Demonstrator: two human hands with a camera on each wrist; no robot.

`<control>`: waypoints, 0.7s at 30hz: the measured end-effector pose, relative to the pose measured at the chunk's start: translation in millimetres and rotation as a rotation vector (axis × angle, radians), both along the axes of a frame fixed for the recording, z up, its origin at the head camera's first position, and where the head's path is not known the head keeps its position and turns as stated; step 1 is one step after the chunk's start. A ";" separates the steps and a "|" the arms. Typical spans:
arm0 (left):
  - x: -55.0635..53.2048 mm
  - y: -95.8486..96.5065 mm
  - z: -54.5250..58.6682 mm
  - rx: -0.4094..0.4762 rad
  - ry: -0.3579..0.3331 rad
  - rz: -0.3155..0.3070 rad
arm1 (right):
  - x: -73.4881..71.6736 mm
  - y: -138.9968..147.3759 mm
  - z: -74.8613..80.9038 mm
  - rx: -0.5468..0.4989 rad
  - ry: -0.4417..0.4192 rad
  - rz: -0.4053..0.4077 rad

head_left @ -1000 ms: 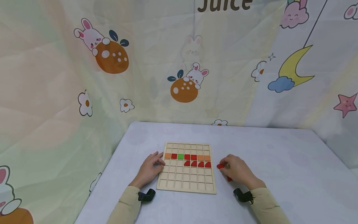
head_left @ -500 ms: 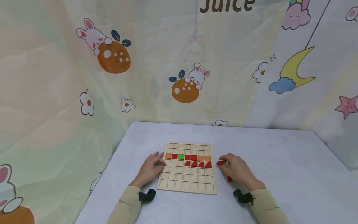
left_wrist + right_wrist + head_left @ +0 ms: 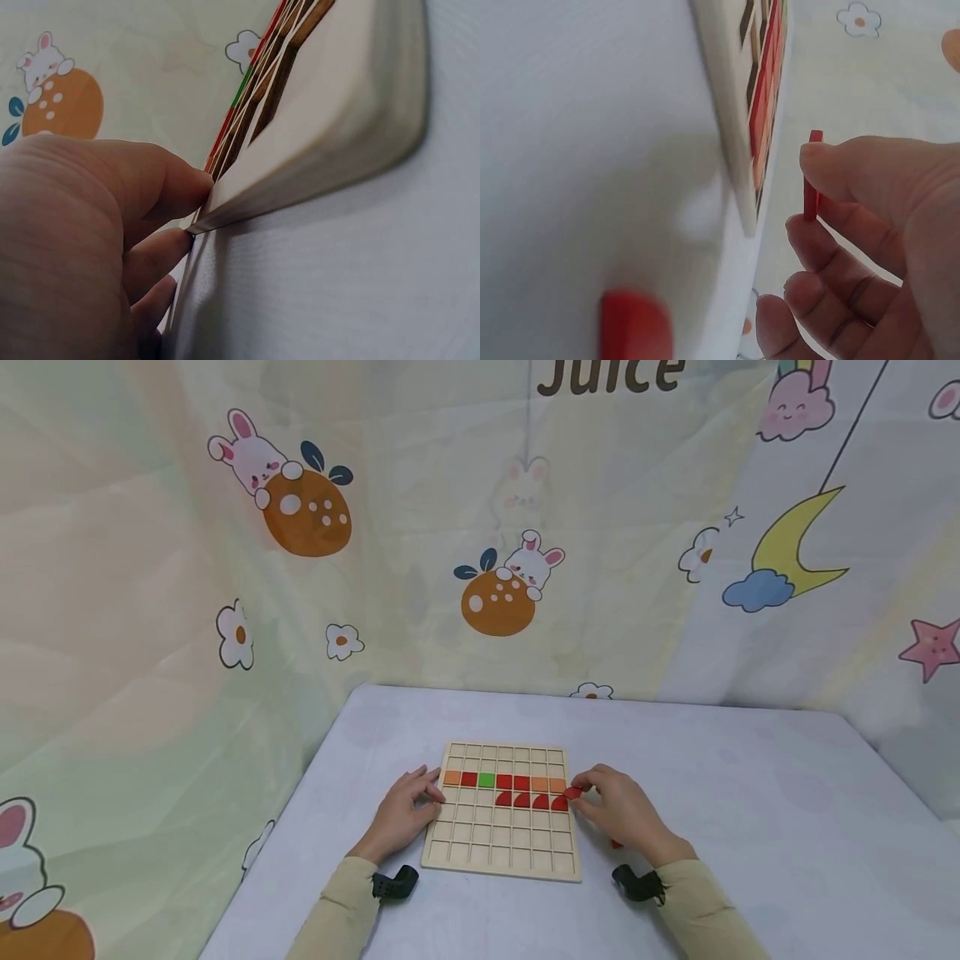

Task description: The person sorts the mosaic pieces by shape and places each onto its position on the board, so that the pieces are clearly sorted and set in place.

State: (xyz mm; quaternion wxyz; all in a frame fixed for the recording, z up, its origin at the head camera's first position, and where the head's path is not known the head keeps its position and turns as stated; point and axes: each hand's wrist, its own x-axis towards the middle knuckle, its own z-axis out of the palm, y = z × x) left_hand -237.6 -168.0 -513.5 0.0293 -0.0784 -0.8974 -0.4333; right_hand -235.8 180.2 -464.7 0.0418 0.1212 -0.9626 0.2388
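A wooden grid board (image 3: pixel 498 852) lies on the table. One row holds orange, red and green square tiles (image 3: pixel 487 780); the row below has several red curved-edge tiles (image 3: pixel 522 800) at its right end. My left hand (image 3: pixel 402 810) rests at the board's left edge, thumb and fingertips touching it with fingers fairly straight. In the left wrist view the thumb (image 3: pixel 184 180) meets the edge. Thumb and index finger of my right hand (image 3: pixel 622 810) pinch a thin red tile (image 3: pixel 811 176), seen edge-on in the right wrist view, just beside the board's right edge.
Another red piece (image 3: pixel 617 844) lies on the white table (image 3: pixel 720 793), partly hidden under the right hand; it shows blurred in the right wrist view. A patterned cloth backdrop (image 3: pixel 405 527) hangs behind the table. Black wrist cameras (image 3: pixel 637 883) sit on both wrists.
My right hand has moved left with the red tile, from beside the board up to its right edge. The left hand and the board stay in place.
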 end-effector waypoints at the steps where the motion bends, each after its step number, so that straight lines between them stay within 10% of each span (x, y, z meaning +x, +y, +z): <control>1: 0.0 -0.1 0.0 0.000 0.001 0.001 | -0.7 -2.7 0.8 -0.001 0.003 0.004; 21: 0.0 -0.1 1.4 0.026 -0.009 0.006 | -15.4 -57.5 -0.4 -0.026 0.024 0.113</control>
